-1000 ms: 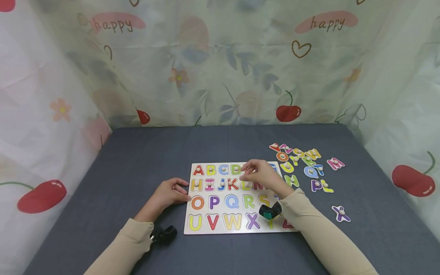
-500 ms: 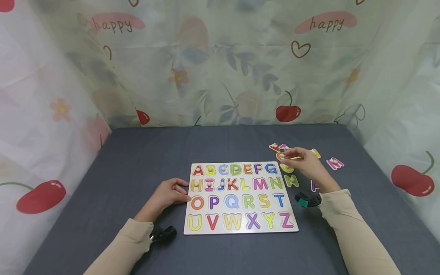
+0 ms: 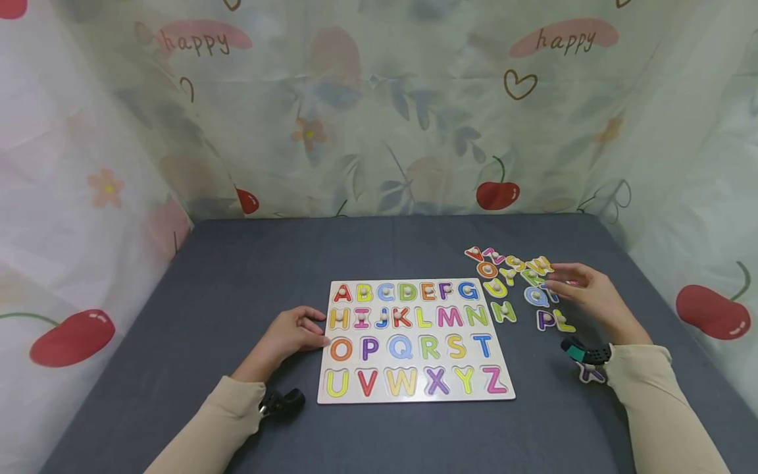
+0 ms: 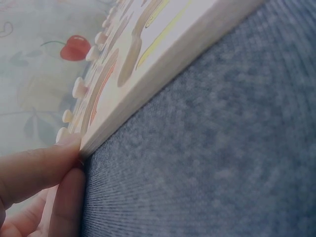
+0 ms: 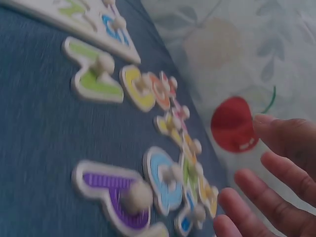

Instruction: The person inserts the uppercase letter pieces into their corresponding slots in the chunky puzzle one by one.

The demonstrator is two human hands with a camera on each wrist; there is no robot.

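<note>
My left hand (image 3: pixel 288 332) holds the left edge of a wooden alphabet puzzle board (image 3: pixel 414 394); in the left wrist view its thumb (image 4: pixel 44 168) lies over the edge, with fingers against the side. Knobbed letter pieces such as the A (image 3: pixel 341 293) and K (image 3: pixel 402 318) fill the top row and part of the second. The rest are bare letter-shaped recesses. My right hand (image 3: pixel 594 296) hovers over the right side of the loose pieces, fingers spread and holding nothing. Its fingertips are close to the W piece (image 3: pixel 539 266) and blue Q piece (image 3: pixel 535 297). The M piece is mostly hidden behind it.
Several loose knobbed letters are scattered right of the board, among them the N (image 3: pixel 503 312), P (image 3: pixel 545 320) and L (image 3: pixel 565 321). An X piece (image 3: pixel 591 374) lies nearer, partly behind the right wrist camera (image 3: pixel 586 352). Printed curtains surround the dark cloth-covered table (image 3: pixel 266 257).
My right hand has moved rightward from above the board, across the loose letters, to their right side, its fingers spreading. My left hand has stayed at the board's left edge.
</note>
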